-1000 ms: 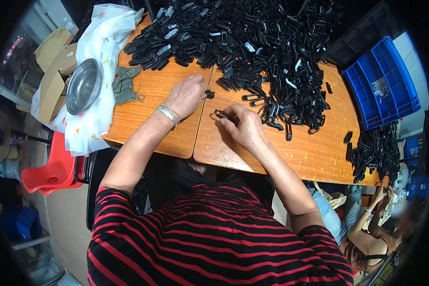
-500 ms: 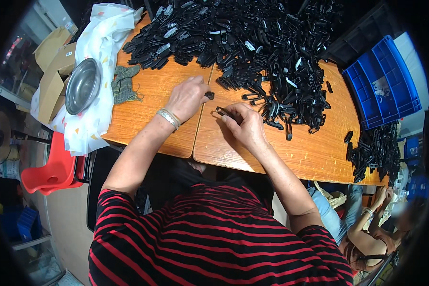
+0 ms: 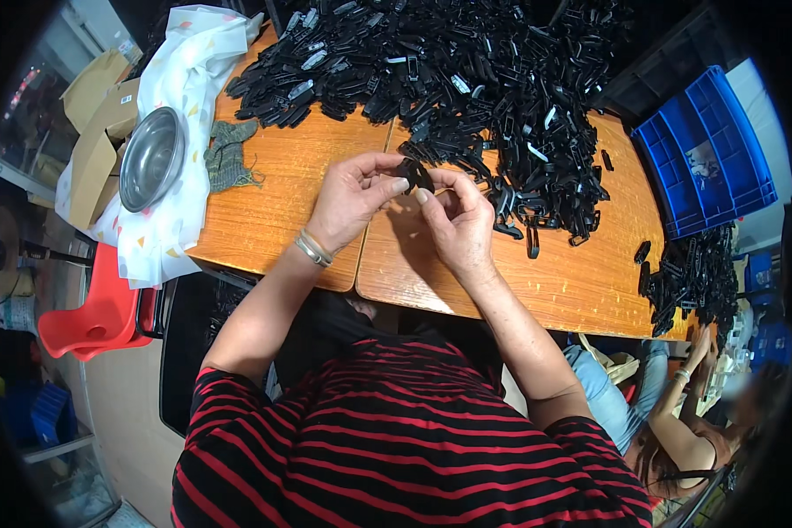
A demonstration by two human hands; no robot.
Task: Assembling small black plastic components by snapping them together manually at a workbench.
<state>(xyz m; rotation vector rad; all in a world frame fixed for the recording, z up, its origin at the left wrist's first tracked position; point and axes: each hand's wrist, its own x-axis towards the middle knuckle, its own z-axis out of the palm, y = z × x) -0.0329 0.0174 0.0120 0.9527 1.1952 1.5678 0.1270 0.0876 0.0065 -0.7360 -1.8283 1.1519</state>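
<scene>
Over the near middle of the table, my left hand (image 3: 350, 202) and my right hand (image 3: 462, 224) meet at a small black plastic part (image 3: 414, 174). The left thumb and forefinger pinch it from one side, while the right thumb and fingers close on it from the other. Fingertips cover much of its shape, so I cannot tell whether it is one piece or two pressed together. Just beyond my hands spreads a large heap of similar black plastic parts (image 3: 449, 70), some slim and loop-shaped, a few with pale or shiny faces.
On the left lie a grey knitted glove (image 3: 231, 157) and a metal bowl (image 3: 154, 158) on a patterned plastic sheet (image 3: 180, 66). A blue crate (image 3: 708, 158) stands at the right, near a smaller pile of black parts (image 3: 695, 277). Another person (image 3: 686, 440) sits at lower right.
My hands were apart, each with a small black piece. The left has moved right and the two now meet at the black part, held slightly above the table.
</scene>
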